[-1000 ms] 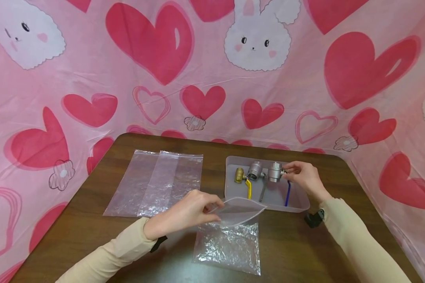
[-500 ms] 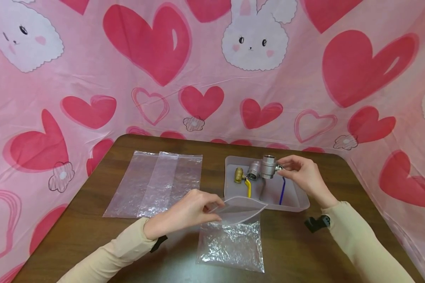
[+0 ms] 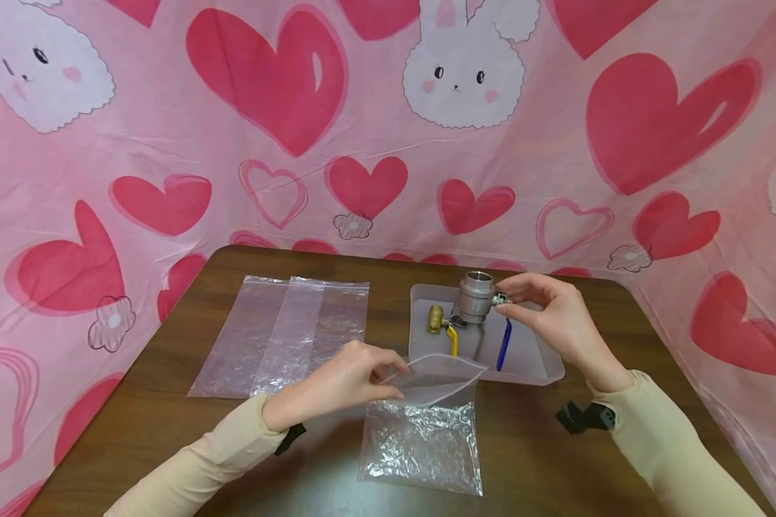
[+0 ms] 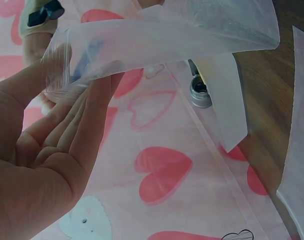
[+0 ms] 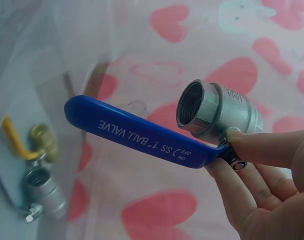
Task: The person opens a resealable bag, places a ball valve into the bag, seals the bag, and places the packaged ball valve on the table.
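Here, right hand (image 3: pixel 552 316) pinches valve (image 3: pixel 477 296) above tray (image 3: pixel 548 368).

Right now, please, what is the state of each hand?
Left hand: pinches the mouth of the clear plastic bag, holding it open.
Right hand: grips the blue-handled ball valve, lifted above the tray.

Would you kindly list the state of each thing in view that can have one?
Blue-handled valve: lifted above the tray, pinched by right hand.
Bag: mouth held open by left hand.
Spare bags: flat on the table.
Tray: holds yellow-handled valve and a grey one.
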Demonstrator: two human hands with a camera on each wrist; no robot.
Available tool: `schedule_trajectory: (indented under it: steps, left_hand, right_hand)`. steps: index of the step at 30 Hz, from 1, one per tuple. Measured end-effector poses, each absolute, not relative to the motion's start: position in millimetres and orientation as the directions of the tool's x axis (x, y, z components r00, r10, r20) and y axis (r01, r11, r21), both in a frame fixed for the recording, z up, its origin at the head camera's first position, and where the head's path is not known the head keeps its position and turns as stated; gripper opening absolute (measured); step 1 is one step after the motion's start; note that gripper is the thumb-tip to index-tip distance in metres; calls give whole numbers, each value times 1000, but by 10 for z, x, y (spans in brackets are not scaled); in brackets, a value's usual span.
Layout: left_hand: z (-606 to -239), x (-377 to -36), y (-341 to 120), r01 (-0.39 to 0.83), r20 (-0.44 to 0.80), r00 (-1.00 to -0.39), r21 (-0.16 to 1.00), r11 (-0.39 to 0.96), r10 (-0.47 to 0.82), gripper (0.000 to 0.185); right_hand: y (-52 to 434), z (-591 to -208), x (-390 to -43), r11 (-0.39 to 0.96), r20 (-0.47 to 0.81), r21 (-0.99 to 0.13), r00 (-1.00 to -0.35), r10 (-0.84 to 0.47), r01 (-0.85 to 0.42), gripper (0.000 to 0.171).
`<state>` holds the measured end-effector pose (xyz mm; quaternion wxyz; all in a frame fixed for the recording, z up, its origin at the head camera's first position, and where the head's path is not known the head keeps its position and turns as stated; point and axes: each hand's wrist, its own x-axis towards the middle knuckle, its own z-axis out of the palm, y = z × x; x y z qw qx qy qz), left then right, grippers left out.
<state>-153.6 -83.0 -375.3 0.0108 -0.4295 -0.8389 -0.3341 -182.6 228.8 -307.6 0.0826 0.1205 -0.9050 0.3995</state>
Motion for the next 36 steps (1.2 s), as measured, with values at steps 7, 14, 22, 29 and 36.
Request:
schedule_trajectory:
  steps: [7,14,22,29,36]
  left_hand:
    - [-3728,-1549,-832,712,284,-643,564,418,711,26]
    - [-3703,-1551,-825,712,282,-641,564,418,714,27]
    - [-3674,-1557,-821,727,299,-632,550,411,715,25]
    - [-3628,-1557,-823,733,311,-631,540,414,710,25]
    - [-3605,-1556,-823,713,288,-643,564,417,710,26]
  right_hand:
    - [2157,-2902,-1681,607,329,-706,-928,-176,-365,26]
    - [2050,-2760,-1546,553,365,-725,-910,-196,-410,26]
    - [1917,-2721,-1472,439,410,-766,-883,-230,-470,28]
    - [1828,-2810,-1481,382,412,-782,-868,-278,-493,28]
    - [1800,-2916,-1475,392,406,-770,-861,-306,-503,31]
